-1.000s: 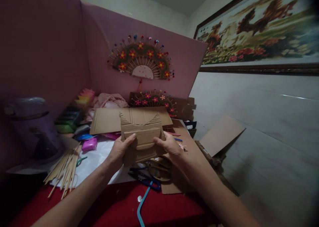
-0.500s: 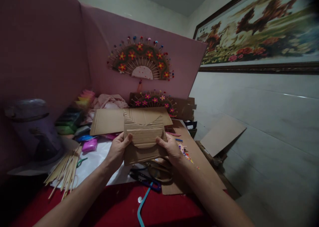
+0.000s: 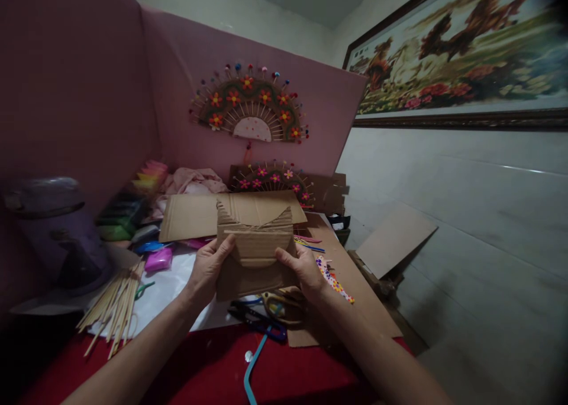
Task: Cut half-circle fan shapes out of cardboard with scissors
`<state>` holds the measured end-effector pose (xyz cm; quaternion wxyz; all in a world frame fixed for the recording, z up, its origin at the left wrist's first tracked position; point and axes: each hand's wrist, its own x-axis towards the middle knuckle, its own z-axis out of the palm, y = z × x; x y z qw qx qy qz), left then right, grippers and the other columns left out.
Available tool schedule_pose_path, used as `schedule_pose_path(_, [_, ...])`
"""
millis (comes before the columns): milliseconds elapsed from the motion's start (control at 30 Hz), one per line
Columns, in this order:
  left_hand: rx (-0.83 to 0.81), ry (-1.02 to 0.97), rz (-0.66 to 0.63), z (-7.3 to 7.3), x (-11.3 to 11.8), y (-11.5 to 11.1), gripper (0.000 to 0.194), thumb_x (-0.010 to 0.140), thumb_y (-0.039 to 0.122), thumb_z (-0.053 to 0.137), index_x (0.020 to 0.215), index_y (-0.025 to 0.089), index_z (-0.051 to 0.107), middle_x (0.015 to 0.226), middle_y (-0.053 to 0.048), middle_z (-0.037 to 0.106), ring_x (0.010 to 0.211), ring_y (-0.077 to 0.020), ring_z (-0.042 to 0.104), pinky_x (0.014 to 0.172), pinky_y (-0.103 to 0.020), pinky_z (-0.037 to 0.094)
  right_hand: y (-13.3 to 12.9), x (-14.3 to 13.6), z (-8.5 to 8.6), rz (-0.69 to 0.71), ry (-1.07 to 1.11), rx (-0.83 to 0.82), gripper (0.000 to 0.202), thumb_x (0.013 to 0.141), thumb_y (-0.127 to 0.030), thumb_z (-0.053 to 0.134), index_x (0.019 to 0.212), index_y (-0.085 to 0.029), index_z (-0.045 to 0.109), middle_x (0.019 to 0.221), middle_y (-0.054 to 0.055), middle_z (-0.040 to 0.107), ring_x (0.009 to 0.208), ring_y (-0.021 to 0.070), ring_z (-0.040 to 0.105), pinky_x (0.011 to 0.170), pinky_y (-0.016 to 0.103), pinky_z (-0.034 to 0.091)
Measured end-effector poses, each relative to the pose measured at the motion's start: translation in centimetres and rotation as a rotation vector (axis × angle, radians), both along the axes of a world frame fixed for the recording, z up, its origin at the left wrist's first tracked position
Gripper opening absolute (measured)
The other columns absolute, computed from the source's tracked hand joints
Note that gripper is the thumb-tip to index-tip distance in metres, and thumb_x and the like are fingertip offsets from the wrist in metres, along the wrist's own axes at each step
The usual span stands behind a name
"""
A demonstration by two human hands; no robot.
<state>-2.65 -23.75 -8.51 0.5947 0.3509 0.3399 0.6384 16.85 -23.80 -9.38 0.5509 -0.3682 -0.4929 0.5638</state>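
Both of my hands hold cardboard pieces (image 3: pixel 261 246) above the table. A smaller strip with a curved lower edge lies against a larger piece whose top has a ragged, curved cut. My left hand (image 3: pixel 209 270) grips the left edge, its thumb on the front. On the right edge is my right hand (image 3: pixel 305 270), its thumb pressing the smaller strip; the fingers of both hands are partly hidden behind the cardboard. Below the pieces lie scissors (image 3: pixel 284 308) and a dark tool with a blue handle (image 3: pixel 260 322).
Wooden sticks (image 3: pixel 116 310) and a purple flask (image 3: pixel 66 239) are at the left. A flat cardboard sheet (image 3: pixel 190 215) lies behind my hands. Two flowered fans (image 3: pixel 246 106) stand at the back. A blue-green strip (image 3: pixel 254 369) rests on the red cloth (image 3: pixel 195 369).
The cardboard's lower part has tilted and come slightly down and left with my hands. More of the scissors and of the beads at the right shows.
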Motion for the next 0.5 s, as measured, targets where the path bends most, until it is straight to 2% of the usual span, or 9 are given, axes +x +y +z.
schedule_pose_path(133, [0.026,0.013,-0.006,0.1,0.2,-0.1,0.04,0.061,0.042,0.08,0.09,0.016,0.072,0.077,-0.004,0.074,0.063,-0.0164,0.067,0.059,-0.025,0.054,0.0,0.1,0.2,-0.029,-0.022,-0.011,0.044,0.068,-0.051,0.075,0.095,-0.016,0.069,0.09,0.007,0.073,0.078,0.0227,0.067,0.073,0.035,0.053])
schedule_pose_path(333, [0.007,0.013,0.021,0.3,0.1,0.0,0.039,0.06,0.042,0.081,0.088,0.016,0.072,0.075,-0.004,0.074,0.06,-0.0153,0.066,0.059,-0.024,0.054,-0.2,0.1,0.1,0.033,0.0,-0.04,0.045,0.067,-0.046,0.077,0.099,-0.016,0.068,0.092,0.006,0.072,0.081,0.0226,0.067,0.078,0.037,0.052])
schedule_pose_path(400, [0.021,0.025,0.027,0.3,0.0,0.0,0.04,0.06,0.042,0.081,0.088,0.015,0.072,0.077,-0.005,0.074,0.063,-0.0161,0.067,0.06,-0.024,0.054,-0.3,0.1,0.5,0.045,0.018,-0.029,0.045,0.066,-0.046,0.078,0.098,-0.016,0.069,0.091,0.006,0.072,0.082,0.0227,0.067,0.079,0.036,0.051])
schedule_pose_path(500, [0.036,0.047,0.005,0.2,0.0,-0.2,0.04,0.06,0.042,0.081,0.088,0.015,0.072,0.077,-0.005,0.074,0.064,-0.0168,0.067,0.06,-0.025,0.054,-0.4,0.1,1.6,0.049,0.094,-0.009,0.048,0.065,-0.055,0.075,0.095,-0.018,0.069,0.089,0.006,0.073,0.085,0.0238,0.067,0.079,0.037,0.052])
